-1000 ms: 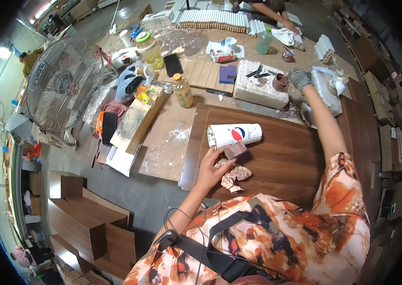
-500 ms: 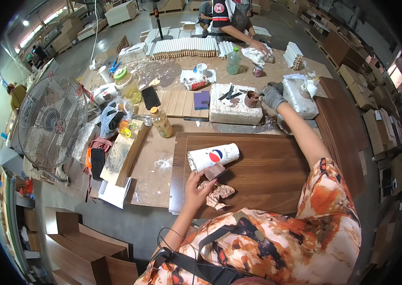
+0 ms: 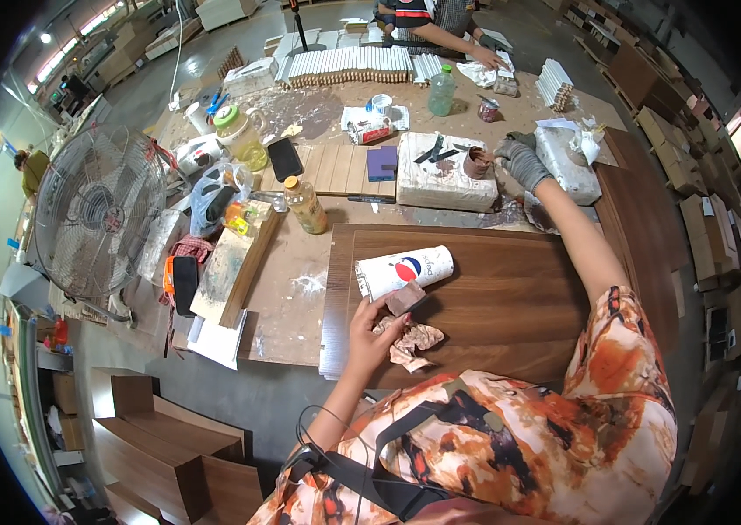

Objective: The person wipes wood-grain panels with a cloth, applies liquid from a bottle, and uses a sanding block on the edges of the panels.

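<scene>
My bare left hand (image 3: 374, 337) pinches a small brown-grey block (image 3: 405, 298) with a dark edge. Just beyond it, a white paper cup (image 3: 405, 269) lies on its side on a dark wood-grain panel (image 3: 510, 297). Against the left fingers rests a crumpled, brown-stained cloth or paper (image 3: 414, 345). My right hand (image 3: 524, 164), in a grey glove, reaches far out with its fingers curled beside a small brown-smeared pot (image 3: 478, 163). That pot stands on a white wrapped block (image 3: 440, 188); dark strips (image 3: 437, 154) lie there too. Whatever the gloved fingertips hold is too small to make out.
A capped bottle (image 3: 305, 206), phone (image 3: 285, 159) and purple box (image 3: 382, 164) stand or lie beyond the panel. Left is a large fan (image 3: 99, 223). Across the table, another person's hand (image 3: 489, 59) touches a white cloth, near rows of white strips (image 3: 349, 66).
The whole view has shifted slightly, moving the table rightward and up in the picture. My left hand still holds the block; the gloved right hand stays beside the pot.
</scene>
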A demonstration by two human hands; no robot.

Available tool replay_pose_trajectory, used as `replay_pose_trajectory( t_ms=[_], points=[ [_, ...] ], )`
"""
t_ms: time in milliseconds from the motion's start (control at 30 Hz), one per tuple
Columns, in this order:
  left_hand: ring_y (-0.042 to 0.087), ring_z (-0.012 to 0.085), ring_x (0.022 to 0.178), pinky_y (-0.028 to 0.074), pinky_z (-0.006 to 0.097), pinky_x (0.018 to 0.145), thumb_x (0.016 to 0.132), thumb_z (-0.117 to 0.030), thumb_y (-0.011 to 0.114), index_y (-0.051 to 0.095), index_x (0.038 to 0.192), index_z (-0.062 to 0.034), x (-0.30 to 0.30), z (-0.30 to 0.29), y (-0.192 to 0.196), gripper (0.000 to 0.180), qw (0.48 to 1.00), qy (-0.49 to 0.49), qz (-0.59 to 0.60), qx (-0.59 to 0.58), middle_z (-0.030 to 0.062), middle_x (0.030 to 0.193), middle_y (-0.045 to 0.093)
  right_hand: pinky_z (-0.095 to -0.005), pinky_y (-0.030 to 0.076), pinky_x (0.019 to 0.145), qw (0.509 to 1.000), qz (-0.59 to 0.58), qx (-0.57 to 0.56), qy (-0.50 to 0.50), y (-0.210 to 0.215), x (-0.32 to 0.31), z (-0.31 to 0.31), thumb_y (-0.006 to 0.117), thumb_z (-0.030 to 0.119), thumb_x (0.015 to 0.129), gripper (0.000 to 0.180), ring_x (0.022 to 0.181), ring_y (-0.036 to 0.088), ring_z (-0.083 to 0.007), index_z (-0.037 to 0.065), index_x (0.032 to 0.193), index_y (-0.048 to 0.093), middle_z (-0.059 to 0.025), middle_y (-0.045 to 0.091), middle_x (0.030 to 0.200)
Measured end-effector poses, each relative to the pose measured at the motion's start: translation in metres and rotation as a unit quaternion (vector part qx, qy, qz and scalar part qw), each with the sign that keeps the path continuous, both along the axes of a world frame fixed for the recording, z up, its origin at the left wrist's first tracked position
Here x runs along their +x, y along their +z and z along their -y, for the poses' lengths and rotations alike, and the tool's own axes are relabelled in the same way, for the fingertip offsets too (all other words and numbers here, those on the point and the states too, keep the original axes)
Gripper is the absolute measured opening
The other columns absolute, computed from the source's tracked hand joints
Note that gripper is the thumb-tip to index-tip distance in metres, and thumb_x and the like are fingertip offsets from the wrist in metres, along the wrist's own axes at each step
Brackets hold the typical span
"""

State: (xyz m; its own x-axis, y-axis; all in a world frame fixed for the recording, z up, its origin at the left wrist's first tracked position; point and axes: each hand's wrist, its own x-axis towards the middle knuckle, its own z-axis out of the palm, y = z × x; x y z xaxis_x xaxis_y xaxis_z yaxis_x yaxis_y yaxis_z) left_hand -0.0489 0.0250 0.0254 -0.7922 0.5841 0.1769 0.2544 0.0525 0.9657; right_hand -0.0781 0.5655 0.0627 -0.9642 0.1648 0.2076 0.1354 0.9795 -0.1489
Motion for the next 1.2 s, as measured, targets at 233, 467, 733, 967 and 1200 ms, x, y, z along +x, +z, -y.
replay_pose_trajectory(
  t_ms=[233,467,733,967,1200],
  points=[
    [0.067,0.0231,0.099,0.052,0.033,0.087,0.084,-0.005,0.080,0.068,0.126,-0.0013,0.002,0.003,-0.006,0.044,0.999,0.002,0.026,0.040,0.0118,0.107,0.064,-0.0467,0.052,0.084,0.989,-0.139,0.050,-0.007,-0.008,0.007,-0.008,0.063,0.000,0.083,0.025,0.095,0.066,-0.0396,0.007,0.104,0.074,-0.0201,0.068,0.097],
    [0.065,0.0252,0.097,0.051,0.034,0.085,0.083,-0.012,0.083,0.069,0.125,-0.0028,-0.001,0.000,0.000,0.046,0.999,0.035,-0.037,0.011,0.0132,0.105,0.064,-0.0411,0.047,0.106,0.992,-0.039,0.120,-0.006,-0.023,0.022,-0.012,0.062,0.001,0.086,0.032,0.121,0.059,-0.0368,0.010,0.115,0.073,-0.0197,0.065,0.124],
    [0.065,0.0075,0.081,0.050,0.021,0.069,0.097,-0.007,0.068,0.066,0.118,0.0013,-0.024,0.103,0.023,0.023,0.957,0.241,0.129,0.099,0.0025,0.094,0.068,-0.0441,0.047,0.099,0.972,-0.042,0.213,-0.090,-0.031,0.017,0.008,0.061,0.002,0.083,0.032,0.113,0.060,-0.0371,0.015,0.109,0.074,-0.0179,0.066,0.115],
    [0.063,0.0092,0.068,0.051,0.025,0.062,0.105,-0.018,0.059,0.063,0.124,0.0023,-0.022,0.214,0.020,0.028,0.907,0.376,0.101,0.162,0.0048,0.085,0.069,-0.0425,0.047,0.103,0.995,-0.093,0.029,-0.007,-0.022,0.041,0.019,0.057,-0.001,0.087,0.033,0.113,0.060,-0.0382,0.008,0.116,0.072,-0.0202,0.064,0.118],
    [0.069,0.0142,0.069,0.055,0.027,0.064,0.104,-0.017,0.059,0.060,0.129,0.0044,-0.010,0.247,0.008,0.033,0.878,0.418,0.092,0.216,0.0121,0.090,0.072,-0.0432,0.047,0.103,0.987,-0.160,0.027,-0.013,-0.058,0.028,0.011,0.061,0.005,0.091,0.030,0.114,0.060,-0.0395,0.009,0.119,0.071,-0.0212,0.066,0.115]
  ],
)
